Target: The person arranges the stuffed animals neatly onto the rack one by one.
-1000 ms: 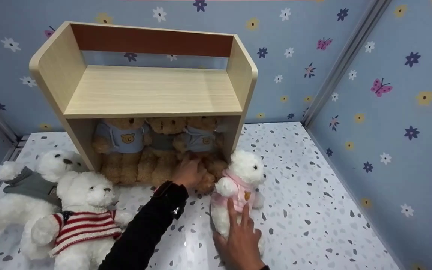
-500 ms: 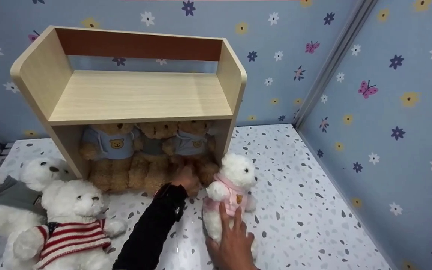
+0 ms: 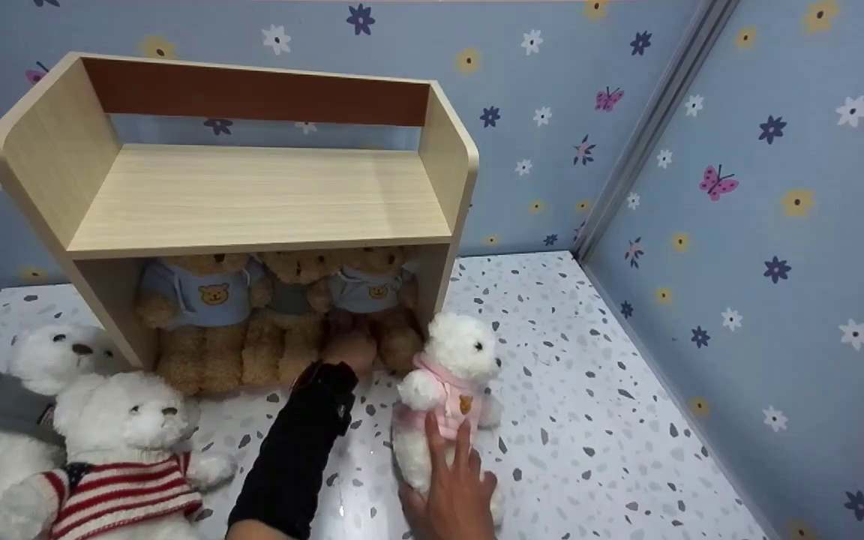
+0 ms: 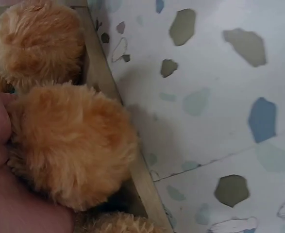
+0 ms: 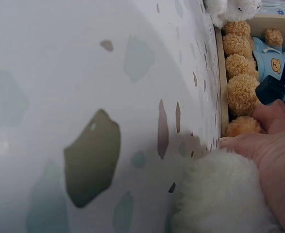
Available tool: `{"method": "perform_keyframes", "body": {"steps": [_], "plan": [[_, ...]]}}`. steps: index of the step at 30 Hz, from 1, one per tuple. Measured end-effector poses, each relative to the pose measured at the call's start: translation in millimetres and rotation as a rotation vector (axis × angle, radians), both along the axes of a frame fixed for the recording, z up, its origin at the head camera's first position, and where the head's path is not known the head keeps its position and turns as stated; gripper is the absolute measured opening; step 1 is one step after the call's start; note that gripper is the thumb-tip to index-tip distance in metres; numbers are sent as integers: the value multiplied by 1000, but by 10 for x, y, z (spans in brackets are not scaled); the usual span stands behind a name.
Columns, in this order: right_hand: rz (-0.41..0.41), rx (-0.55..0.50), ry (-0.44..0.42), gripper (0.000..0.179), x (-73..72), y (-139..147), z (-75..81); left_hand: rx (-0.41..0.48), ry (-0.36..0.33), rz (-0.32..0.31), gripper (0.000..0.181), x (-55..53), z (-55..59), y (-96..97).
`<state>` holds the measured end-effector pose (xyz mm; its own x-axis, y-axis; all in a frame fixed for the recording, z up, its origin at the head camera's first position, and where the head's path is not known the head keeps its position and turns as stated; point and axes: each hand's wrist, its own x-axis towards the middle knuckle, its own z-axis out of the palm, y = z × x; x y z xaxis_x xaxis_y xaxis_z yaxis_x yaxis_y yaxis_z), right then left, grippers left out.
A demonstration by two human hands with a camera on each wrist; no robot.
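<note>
In the head view three brown teddy bears sit in the shelf's lower compartment, their head tops hidden under the board. My left hand (image 3: 352, 352) reaches in and grips the legs of the rightmost brown teddy bear (image 3: 367, 291), which wears a grey-blue hoodie. Furry brown feet (image 4: 76, 141) fill the left wrist view beside my fingers; the fingertips are hidden. Just outside the shelf's right side leans a white teddy bear (image 3: 451, 405) in a pink hoodie. My right hand (image 3: 456, 484) rests on its lower body, fingers spread and mostly straight.
The wooden shelf (image 3: 267, 199) stands against a flowered wall. At left lie a white teddy bear (image 3: 128, 435) in a striped sweater and another white bear (image 3: 49, 356) in grey. A speckled white surface (image 3: 567, 397) extends to the right wall.
The head view has turned slightly right. The rightmost brown bear's feet, which stuck out at the front, have moved back into the compartment with my left hand at them. My right hand stays on the white bear.
</note>
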<state>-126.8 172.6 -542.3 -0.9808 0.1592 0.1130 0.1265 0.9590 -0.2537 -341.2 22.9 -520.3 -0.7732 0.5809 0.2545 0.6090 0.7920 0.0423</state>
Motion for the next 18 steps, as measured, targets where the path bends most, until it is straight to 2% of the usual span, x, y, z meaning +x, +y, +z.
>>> {"method": "perform_keyframes", "body": {"steps": [3, 5, 7, 10, 13, 14, 16, 17, 18], "plan": [[0, 14, 0, 103, -1, 11, -5, 49, 193, 4, 27, -24, -92, 16], [4, 11, -7, 102, -2, 1, -4, 76, 268, 23, 27, -18, -125, 2], [3, 0, -17, 101, -2, -2, -1, 102, 313, 33, 26, -37, -193, -1], [2, -8, -25, 100, -6, 0, 4, 123, 337, 37, 27, -10, -208, -8], [6, 2, -20, 101, -4, 3, 3, 215, 177, 50, 35, 53, -181, -21], [10, 6, -16, 101, -4, 6, -1, 230, 98, 70, 40, 87, -154, -26], [18, 9, -6, 100, -3, 12, -8, 254, -12, 114, 45, 129, -153, -23], [21, 10, -3, 100, -2, 17, -11, 264, -58, 143, 48, 151, -161, -14], [23, 7, 1, 99, -1, 22, -11, 256, -66, 164, 49, 174, -169, 1]]}}
